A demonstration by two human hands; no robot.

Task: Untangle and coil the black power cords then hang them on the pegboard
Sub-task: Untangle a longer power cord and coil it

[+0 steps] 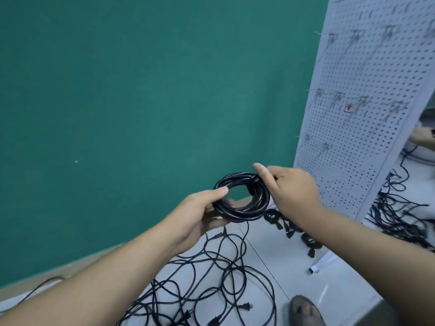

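Note:
A black power cord wound into a round coil (242, 209) is held up in front of me. My left hand (202, 214) grips the coil's left side, thumb on top. My right hand (290, 189) pinches the coil's upper right part, where a strand wraps across the loops. A white pegboard (367, 128) with metal hooks stands tilted at the right, no cords hanging on it. A tangle of loose black cords (211, 278) with plugs lies on the floor below my hands.
Several small coiled cords (273, 216) lie on the floor at the pegboard's foot. Another heap of black cords (400, 215) sits behind the board at the right. A green wall (141, 90) fills the left. My shoe (303, 309) shows at the bottom.

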